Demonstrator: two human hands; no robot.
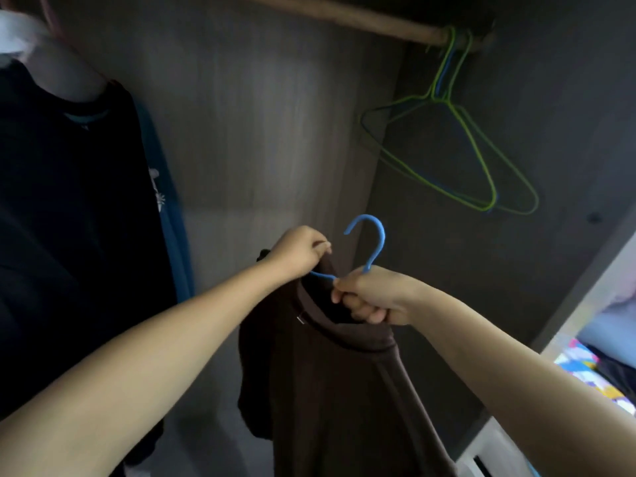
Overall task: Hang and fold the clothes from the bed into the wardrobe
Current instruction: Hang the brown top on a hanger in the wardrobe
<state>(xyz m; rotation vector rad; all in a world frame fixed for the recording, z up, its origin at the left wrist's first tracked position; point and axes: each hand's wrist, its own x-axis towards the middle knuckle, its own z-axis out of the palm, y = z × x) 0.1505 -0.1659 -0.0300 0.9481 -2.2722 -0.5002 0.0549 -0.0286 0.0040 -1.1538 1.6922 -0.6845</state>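
A dark brown shirt hangs in front of me inside the wardrobe, draped over a blue hanger whose hook sticks up above the collar. My right hand grips the hanger just under the hook, at the collar. My left hand pinches the shirt's shoulder and collar edge on the left side. Most of the hanger is hidden inside the shirt. The wooden rail runs across the top, well above the hook.
Several empty green and blue wire hangers hang at the rail's right end. Dark garments hang at the left, with a teal one behind. The wardrobe's right wall is close; a colourful bed cover shows at the right edge.
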